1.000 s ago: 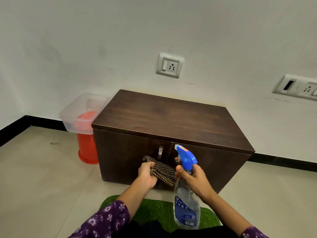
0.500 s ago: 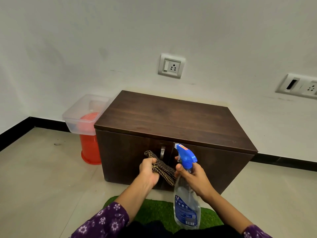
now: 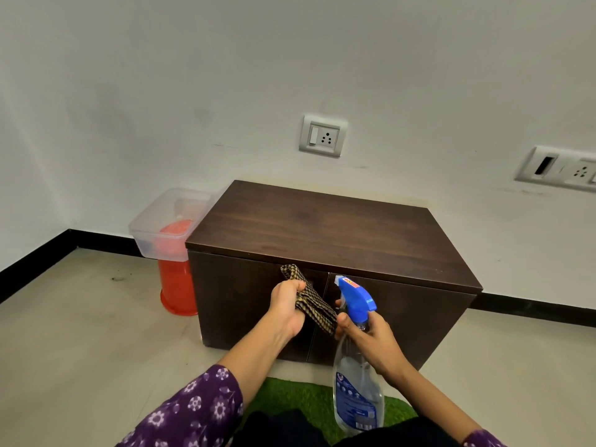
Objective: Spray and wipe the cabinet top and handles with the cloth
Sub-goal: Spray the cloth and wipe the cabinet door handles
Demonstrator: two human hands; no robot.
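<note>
A low dark wooden cabinet (image 3: 329,233) with two doors stands against the white wall. My left hand (image 3: 287,306) grips a brown checked cloth (image 3: 309,300) and holds it against the upper edge of the left door, where the cloth hides the handle. My right hand (image 3: 371,340) grips the neck of a clear spray bottle (image 3: 356,391) with a blue trigger head (image 3: 354,296). The nozzle points left towards the cloth, in front of the right door.
A clear plastic tub (image 3: 167,221) sits on an orange stool (image 3: 175,285) left of the cabinet. A green mat (image 3: 296,398) lies on the tiled floor under my arms. Wall sockets (image 3: 322,135) are above the cabinet and at far right.
My left hand has lifted the cloth up the left door, and it now covers the handle that was visible before. The spray bottle has stayed nearly still.
</note>
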